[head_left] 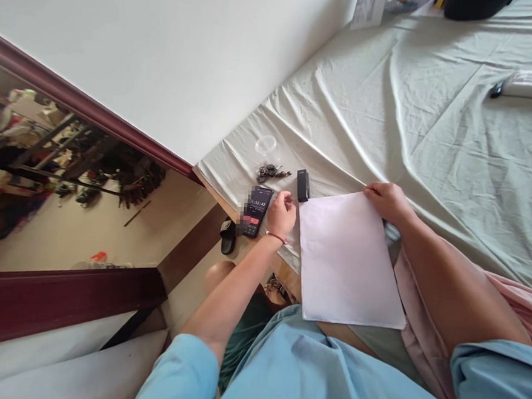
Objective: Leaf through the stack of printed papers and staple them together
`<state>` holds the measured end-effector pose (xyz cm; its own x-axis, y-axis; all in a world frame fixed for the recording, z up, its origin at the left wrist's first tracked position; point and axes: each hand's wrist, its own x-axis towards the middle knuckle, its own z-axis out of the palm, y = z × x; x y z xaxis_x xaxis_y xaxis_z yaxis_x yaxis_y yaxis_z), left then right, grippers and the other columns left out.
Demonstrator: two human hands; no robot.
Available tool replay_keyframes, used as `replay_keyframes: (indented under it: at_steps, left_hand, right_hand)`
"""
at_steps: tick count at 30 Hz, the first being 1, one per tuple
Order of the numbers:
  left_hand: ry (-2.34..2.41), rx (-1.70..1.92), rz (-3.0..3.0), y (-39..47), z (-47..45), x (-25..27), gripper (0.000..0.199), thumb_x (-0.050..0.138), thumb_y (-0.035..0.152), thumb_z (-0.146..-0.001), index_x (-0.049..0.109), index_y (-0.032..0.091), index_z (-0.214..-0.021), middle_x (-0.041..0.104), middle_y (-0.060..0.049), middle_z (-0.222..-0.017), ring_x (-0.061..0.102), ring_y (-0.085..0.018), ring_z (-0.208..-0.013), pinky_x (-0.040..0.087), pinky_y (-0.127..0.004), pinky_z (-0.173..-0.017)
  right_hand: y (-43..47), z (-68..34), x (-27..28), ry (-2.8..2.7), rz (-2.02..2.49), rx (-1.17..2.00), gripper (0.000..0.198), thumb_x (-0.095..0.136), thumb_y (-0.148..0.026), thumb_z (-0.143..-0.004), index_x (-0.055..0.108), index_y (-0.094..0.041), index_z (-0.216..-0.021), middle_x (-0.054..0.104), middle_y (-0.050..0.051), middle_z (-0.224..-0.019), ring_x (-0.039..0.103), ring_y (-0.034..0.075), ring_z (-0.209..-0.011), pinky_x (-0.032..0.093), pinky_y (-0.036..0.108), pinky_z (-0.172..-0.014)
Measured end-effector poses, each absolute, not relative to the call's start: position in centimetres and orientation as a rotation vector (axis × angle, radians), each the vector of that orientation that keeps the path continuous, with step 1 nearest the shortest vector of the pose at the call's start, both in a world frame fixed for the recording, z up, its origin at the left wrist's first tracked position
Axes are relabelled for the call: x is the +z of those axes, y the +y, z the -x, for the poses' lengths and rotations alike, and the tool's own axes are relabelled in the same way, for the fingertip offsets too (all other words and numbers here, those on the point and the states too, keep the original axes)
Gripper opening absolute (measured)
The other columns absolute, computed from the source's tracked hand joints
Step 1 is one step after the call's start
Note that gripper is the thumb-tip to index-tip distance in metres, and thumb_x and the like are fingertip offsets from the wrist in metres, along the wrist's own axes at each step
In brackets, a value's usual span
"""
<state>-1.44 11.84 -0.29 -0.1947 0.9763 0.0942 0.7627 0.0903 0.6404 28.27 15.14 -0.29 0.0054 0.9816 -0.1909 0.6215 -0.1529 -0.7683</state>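
The right hand (391,202) pinches the paper (348,260) over a wrinkled sheet (357,127). Left of the paper, the left hand (282,216) half-curls its fingers, hold unclear; beyond stands a white wall (167,53).

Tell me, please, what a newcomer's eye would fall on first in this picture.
The large white paper would likely catch the eye first, in front of the blue shirt, the right hand at its far right corner. Next comes the phone beside the left hand, digits on its screen.
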Motion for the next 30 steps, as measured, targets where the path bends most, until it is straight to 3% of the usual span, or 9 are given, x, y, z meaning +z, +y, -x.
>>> replay_keyframes:
  at_steps: [3,5,13,20,25,30]
  left_hand:
    - [1.905,0.922,-2.071,10.9,1.5,-0.2,0.053,0.043,0.005,-0.089,0.064,0.014,-0.136,0.063,-0.017,-0.145,0.055,-0.025,-0.139,0.04,-0.042,-0.12]
    - [1.792,0.861,-2.217,10.5,1.4,-0.3,0.06,0.038,0.003,-0.089,0.062,0.018,-0.142,0.06,-0.012,-0.152,0.048,-0.022,-0.148,0.033,-0.043,-0.126]
    - [1.841,0.66,-2.277,9.9,1.4,-1.0,0.063,0.037,0.004,-0.091,0.064,0.028,-0.142,0.06,-0.005,-0.151,0.048,-0.021,-0.149,0.019,-0.052,-0.131]
    - [1.814,0.671,-2.292,9.6,1.1,-1.7,0.058,0.037,0.007,-0.094,0.064,0.026,-0.142,0.061,-0.009,-0.151,0.052,-0.023,-0.146,0.011,-0.056,-0.132]
    - [1.735,0.658,-2.291,9.7,1.9,-0.8,0.06,0.039,0.005,-0.091,0.061,0.023,-0.144,0.058,-0.008,-0.154,0.049,-0.023,-0.149,0.022,-0.05,-0.131]
    - [1.831,1.023,-1.91,7.5,3.0,-0.5,0.055,0.044,0.016,-0.096,0.05,0.019,-0.151,0.056,-0.014,-0.154,0.052,-0.024,-0.145,0.042,-0.041,-0.121]
  right_hand:
    - [15.1,-28.3,-0.3,-1.667,1.828,0.983,0.023,0.057,-0.037,-0.085,0.074,-0.02,-0.086,0.07,0.003,-0.077,0.057,0.016,-0.069,0.042,0.026,-0.063]
    - [15.1,-28.3,-0.3,-1.681,1.835,0.972,0.023,0.057,-0.037,-0.086,0.073,-0.02,-0.087,0.07,0.003,-0.078,0.057,0.016,-0.07,0.042,0.026,-0.063]
    - [15.0,-28.2,-0.1,-1.689,1.849,0.973,0.021,0.058,-0.036,-0.088,0.073,-0.022,-0.086,0.07,0.002,-0.078,0.059,0.017,-0.071,0.043,0.027,-0.066]
    - [15.2,-28.3,-0.4,-1.726,1.846,0.939,0.023,0.055,-0.035,-0.089,0.074,-0.022,-0.091,0.071,0.004,-0.083,0.061,0.019,-0.077,0.043,0.028,-0.07]
    - [15.0,-28.4,-0.1,-1.754,1.785,0.997,0.026,0.053,-0.038,-0.09,0.072,-0.021,-0.09,0.07,0.003,-0.08,0.059,0.017,-0.073,0.042,0.027,-0.068]
    - [14.4,-28.6,0.9,-1.771,1.573,1.181,0.032,0.057,-0.05,-0.09,0.071,-0.021,-0.089,0.066,0.001,-0.076,0.054,0.013,-0.067,0.043,0.026,-0.064]
